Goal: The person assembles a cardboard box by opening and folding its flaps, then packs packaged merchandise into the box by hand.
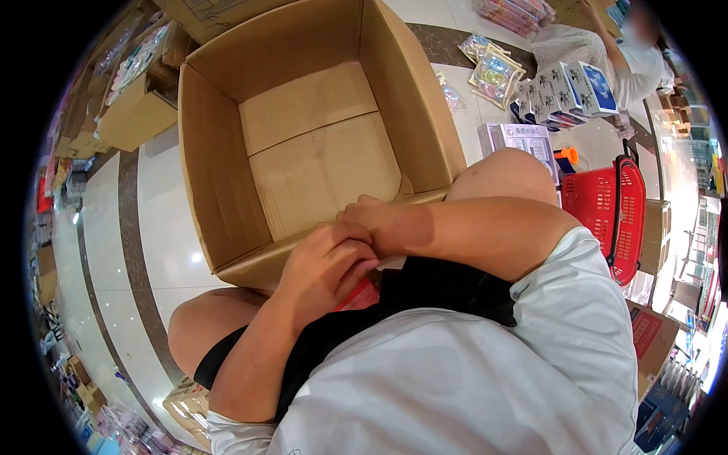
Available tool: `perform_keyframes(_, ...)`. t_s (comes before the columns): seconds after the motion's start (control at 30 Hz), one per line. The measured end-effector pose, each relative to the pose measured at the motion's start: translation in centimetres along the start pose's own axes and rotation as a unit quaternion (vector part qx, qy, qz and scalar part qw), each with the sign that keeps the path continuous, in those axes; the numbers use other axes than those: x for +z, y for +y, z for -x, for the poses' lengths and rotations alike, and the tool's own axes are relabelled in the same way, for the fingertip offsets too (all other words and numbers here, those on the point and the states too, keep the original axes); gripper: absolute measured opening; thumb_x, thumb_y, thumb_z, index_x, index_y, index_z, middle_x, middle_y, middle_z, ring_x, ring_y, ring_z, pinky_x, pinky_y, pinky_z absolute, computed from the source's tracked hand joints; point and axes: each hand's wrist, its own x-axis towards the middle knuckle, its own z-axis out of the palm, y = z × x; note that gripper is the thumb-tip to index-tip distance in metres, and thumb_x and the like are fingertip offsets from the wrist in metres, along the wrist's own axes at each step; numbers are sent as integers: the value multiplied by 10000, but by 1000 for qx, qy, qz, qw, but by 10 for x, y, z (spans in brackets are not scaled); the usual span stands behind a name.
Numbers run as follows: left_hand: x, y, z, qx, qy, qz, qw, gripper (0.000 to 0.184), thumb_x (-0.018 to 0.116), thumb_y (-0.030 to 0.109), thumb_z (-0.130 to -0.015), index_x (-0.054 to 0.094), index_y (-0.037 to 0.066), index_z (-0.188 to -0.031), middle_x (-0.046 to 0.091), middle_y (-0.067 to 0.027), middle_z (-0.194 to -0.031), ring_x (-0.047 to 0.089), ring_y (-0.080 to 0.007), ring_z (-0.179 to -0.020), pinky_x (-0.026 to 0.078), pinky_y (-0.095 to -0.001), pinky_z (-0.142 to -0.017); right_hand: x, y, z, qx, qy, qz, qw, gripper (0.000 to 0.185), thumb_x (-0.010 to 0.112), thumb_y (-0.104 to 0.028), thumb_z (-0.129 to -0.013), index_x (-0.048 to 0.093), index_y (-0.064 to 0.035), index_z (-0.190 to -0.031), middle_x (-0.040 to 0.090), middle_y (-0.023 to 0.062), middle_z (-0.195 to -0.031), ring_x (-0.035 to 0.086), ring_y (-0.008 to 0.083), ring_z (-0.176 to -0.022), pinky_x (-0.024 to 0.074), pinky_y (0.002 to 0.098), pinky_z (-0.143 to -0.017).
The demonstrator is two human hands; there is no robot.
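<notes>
An empty open cardboard box [315, 163] stands in front of my bent legs. My left hand [327, 262] and my right hand [381, 224] meet at its near rim, touching each other. The fingers of my left hand are curled in beside the right hand. My right hand is also bent closed, its fingertips partly covered. Whatever lies between the fingers is hidden. A bit of something red [360, 296] shows below my hands, above my lap.
At right are a red basket [591, 201], a lilac box [523, 139], blue-and-white boxes [565, 91] and plastic-wrapped packs [494, 74]. Another person [641, 64] sits at the upper right. Open cartons [136, 117] stand at upper left, and a taped carton [188, 409] sits at lower left.
</notes>
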Motion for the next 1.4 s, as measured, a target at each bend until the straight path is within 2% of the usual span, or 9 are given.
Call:
perform_keyframes(0.13, -4, 4, -4, 7, 6, -5, 1000, 153, 742, 61, -786, 648, 75, -906, 632, -82, -1122, 623, -301, -912, 520, -397, -787, 12, 9, 8, -71, 104, -47, 991, 272, 655, -314, -800, 680, -140, -1008, 699, 91, -997, 651, 263, -997, 473, 410, -816)
perform_keyframes(0.4, -5, 3, -7, 42, -19, -18, 999, 169, 747, 38, -778, 642, 67, -908, 631, -94, -1143, 628, -305, -886, 526, -397, -761, 5, 3, 1, -28, 10, 8, 1000, 358, 666, -369, -816, 642, -142, -1091, 685, 64, -999, 643, 282, -1002, 478, 420, -821)
perform_keyframes(0.5, -2, 2, -5, 28, -17, -12, 999, 108, 708, 77, -809, 637, 78, -890, 630, -54, -1129, 596, -287, -917, 478, -405, -784, -4, -2, -4, 4, -45, 11, 999, 379, 684, -366, -788, 643, -141, -1090, 704, 71, -962, 664, 289, -979, 487, 426, -811)
perform_keyframes(0.83, -6, 2, -3, 40, -19, -31, 999, 144, 741, 65, -789, 653, 77, -903, 643, -81, -1053, 621, -305, -906, 521, -397, -770, 2, 4, -5, -2, -28, -9, 1000, 407, 733, -308, -735, 627, -138, -1090, 702, 81, -913, 674, 309, -950, 478, 430, -776)
perform_keyframes(1.03, -4, 0, -2, 43, -18, -34, 998, 155, 753, 71, -780, 658, 84, -902, 645, -76, -1016, 618, -305, -918, 519, -394, -777, 23, 16, -2, -53, 84, 14, 995, 460, 734, -341, -737, 599, -154, -1136, 671, 87, -941, 648, 320, -962, 460, 436, -806)
perform_keyframes(1.13, -1, -1, 2, 38, 12, -27, 999, 186, 770, 61, -771, 653, 86, -914, 640, -83, -992, 622, -309, -898, 521, -394, -765, 8, 9, -2, -36, 46, 7, 998, 359, 715, -318, -762, 641, -149, -1070, 681, 94, -955, 644, 311, -996, 457, 427, -848)
perform_keyframes(1.2, 0, -1, 2, 36, 36, -28, 998, 208, 781, 54, -766, 647, 84, -922, 637, -87, -977, 626, -310, -886, 523, -393, -754, -8, -1, -5, 7, -41, -14, 999, 252, 694, -311, -785, 688, -136, -967, 702, 97, -940, 657, 309, -990, 475, 427, -847)
perform_keyframes(1.3, 0, -2, 0, 59, 103, -49, 992, 234, 821, 86, -740, 645, 95, -894, 634, -64, -927, 621, -286, -828, 511, -387, -699, -9, -5, -8, 40, -50, -33, 997, 225, 692, -328, -785, 711, -127, -884, 721, 103, -912, 679, 311, -958, 497, 429, -832)
perform_keyframes(1.4, 0, -2, 2, 7, 132, -46, 990, 282, 847, 60, -706, 627, 94, -877, 631, -69, -887, 626, -281, -771, 507, -375, -647, -8, -2, -12, 22, -65, -2, 998, 283, 706, -362, -759, 709, -119, -903, 729, 108, -891, 695, 320, -915, 510, 433, -806)
